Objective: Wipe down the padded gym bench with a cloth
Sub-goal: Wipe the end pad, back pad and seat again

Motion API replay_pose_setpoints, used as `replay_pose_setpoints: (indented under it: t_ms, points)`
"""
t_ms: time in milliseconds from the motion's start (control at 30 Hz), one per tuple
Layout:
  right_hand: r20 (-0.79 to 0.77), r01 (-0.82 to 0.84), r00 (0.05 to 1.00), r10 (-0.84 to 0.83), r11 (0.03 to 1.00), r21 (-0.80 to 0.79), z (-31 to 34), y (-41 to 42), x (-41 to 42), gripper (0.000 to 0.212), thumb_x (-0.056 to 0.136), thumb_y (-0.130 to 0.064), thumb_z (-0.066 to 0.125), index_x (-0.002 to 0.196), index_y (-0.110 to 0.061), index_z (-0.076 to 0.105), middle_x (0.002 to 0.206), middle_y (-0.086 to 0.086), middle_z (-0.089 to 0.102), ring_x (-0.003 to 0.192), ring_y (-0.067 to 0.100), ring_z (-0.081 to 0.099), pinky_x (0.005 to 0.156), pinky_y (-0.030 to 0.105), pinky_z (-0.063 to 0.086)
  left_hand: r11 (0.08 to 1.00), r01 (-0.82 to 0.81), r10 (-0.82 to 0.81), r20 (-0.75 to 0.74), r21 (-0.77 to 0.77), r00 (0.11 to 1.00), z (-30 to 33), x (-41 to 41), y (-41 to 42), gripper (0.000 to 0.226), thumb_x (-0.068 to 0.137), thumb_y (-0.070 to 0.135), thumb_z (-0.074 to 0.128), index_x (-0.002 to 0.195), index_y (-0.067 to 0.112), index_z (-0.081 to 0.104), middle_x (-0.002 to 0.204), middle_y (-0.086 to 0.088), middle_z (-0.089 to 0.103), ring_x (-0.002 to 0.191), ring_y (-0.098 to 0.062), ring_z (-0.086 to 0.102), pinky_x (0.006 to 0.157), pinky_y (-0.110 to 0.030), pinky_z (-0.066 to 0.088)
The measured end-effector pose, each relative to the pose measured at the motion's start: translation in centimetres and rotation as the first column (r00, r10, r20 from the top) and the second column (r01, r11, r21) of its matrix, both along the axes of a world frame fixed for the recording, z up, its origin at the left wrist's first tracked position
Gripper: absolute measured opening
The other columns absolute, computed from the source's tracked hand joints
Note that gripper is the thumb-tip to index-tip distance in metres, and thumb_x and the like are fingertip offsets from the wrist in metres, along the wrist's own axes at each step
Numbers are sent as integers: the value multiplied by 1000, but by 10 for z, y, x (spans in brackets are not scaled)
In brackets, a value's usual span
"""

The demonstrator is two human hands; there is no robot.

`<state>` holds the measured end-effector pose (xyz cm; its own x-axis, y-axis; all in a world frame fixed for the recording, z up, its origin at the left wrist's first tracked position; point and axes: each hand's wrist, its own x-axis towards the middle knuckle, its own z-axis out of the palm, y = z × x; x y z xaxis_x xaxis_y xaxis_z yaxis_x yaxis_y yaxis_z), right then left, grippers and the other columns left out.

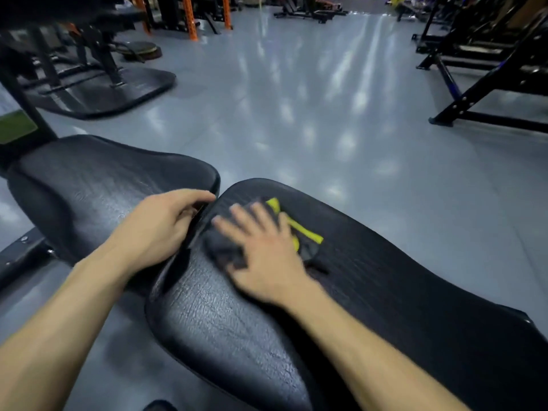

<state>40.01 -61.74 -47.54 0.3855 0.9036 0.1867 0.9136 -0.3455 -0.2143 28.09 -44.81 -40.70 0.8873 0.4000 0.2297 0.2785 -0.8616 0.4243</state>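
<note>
Near pad of the bench point(237, 336), black textured vinyl, runs from the near edge toward centre. Right hand point(264, 253) lies flat on the cloth point(225, 250), fingers point(237, 213) spread and fairly straight, palm pressing down; motion blur suggests a wipe in progress. Cloth is dark grey with a yellow-green strip point(299, 229), bunched under the hand near the far-left end of this pad, close to the gap between pads. Left hand point(157, 229) rests at that gap, fingers curled round the edge of the second pad point(103, 185), thumb tip at the rim, likely bracing. Cloth looks soft, light and limp and will fold and slide easily on slick vinyl; best held by flat palm pressure over its middle, or pinched at a bunched edge. Padding probably gives slightly under pressure. Beyond: glossy grey floor point(296, 99), black machine frames point(489, 84), orange uprights point(189, 16).
</note>
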Motion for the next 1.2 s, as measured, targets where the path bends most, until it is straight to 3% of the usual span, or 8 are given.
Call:
replay_pose_setpoints:
  t_ms: [67, 167, 300, 467, 600, 833, 1000, 1200]
  points:
    - [81, -279, 956, 282, 959, -43, 2, -18, -48, 91, 77, -53, 63, 156, -45, 20, 169, -4, 16, 156, 32, 6, 119, 68, 2, 999, 0, 0, 16, -45, 1000, -1, 10, 2, 47, 96, 0, 49, 129, 29, 66, 119, 12, 70, 110, -12, 66, 94, -20, 43]
    - [34, -424, 904, 426, 905, -37, 1, -29, -31, 86, 80, -53, 68, 155, -46, 26, 168, -9, 19, 157, 24, 8, 122, 60, 4, 996, -9, 11, 27, -86, 1000, -4, 13, 11, 51, 94, -3, 46, 129, 28, 66, 113, 15, 68, 108, -10, 66, 95, -22, 44]
    - [-118, -133, 984, 136, 991, 28, 10, 8, 51, 67, 86, -67, 51, 149, -51, 37, 165, -15, 27, 155, 15, 15, 121, 63, 15, 996, -12, 15, 42, -88, 999, -7, 0, 26, 51, 95, -5, 46, 130, 26, 66, 119, 12, 69, 112, -11, 66, 98, -17, 42]
    - [-253, 273, 934, -251, 960, 56, 23, 71, 92, 61, 91, -60, 54, 147, -39, 46, 159, -8, 39, 149, 17, 29, 120, 53, 24, 997, -20, 24, 57, -78, 998, -9, -21, 37, 51, 95, -4, 46, 129, 29, 66, 120, 10, 70, 112, -12, 66, 102, -27, 47]
    - [-76, 241, 967, -243, 970, -39, 18, 79, 66, 61, 94, -63, 41, 152, -45, 34, 164, -10, 29, 153, 20, 19, 121, 59, 14, 998, -18, 21, 50, -53, 999, -9, -34, 46, 53, 94, -5, 46, 128, 29, 67, 121, 6, 72, 114, -13, 65, 102, -25, 45]
    - [40, -83, 996, 82, 997, 8, 9, 34, -97, 74, 84, -61, 38, 155, -46, 26, 167, -9, 23, 155, 27, 15, 122, 61, 7, 998, 25, -24, 20, -56, 1000, -11, -49, 48, 52, 90, -1, 44, 127, 29, 67, 124, 3, 72, 117, -18, 65, 100, -31, 49]
    - [102, 6, 995, -6, 1000, -5, -8, -18, -143, 89, 80, -60, 58, 157, -45, 16, 168, -8, 17, 156, 26, 14, 122, 59, 15, 997, 12, -17, -71, -71, 997, -2, -70, 39, 54, 81, 28, 34, 123, 39, 65, 120, 8, 73, 112, -19, 66, 95, -36, 52]
    - [83, 155, 985, -150, 986, -53, -3, -30, -171, 92, 78, -57, 56, 158, -43, 12, 169, -7, 13, 156, 26, 14, 121, 61, 19, 996, 26, -39, -157, -86, 987, 7, -110, 25, 44, 92, 15, 44, 126, 35, 64, 125, 7, 71, 115, -21, 64, 97, -36, 51]
